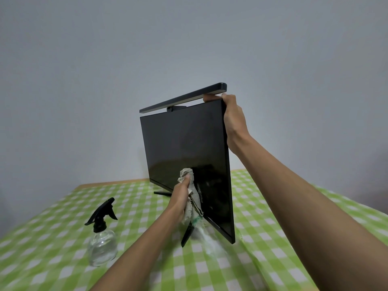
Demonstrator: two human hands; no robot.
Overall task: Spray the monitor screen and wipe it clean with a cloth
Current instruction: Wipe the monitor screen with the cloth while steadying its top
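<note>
We are looking down at a desk (98, 184) wearing a green-and-white checked tablecloth (52, 269). A dark light bar (182, 98) is slanting before a plain grey wall (84, 59).

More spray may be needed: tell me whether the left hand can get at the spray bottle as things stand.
Probably yes. The spray bottle stands upright on the tablecloth left of the left hand, with nothing between them; but that hand grips the cloth, which it must drop first.
</note>
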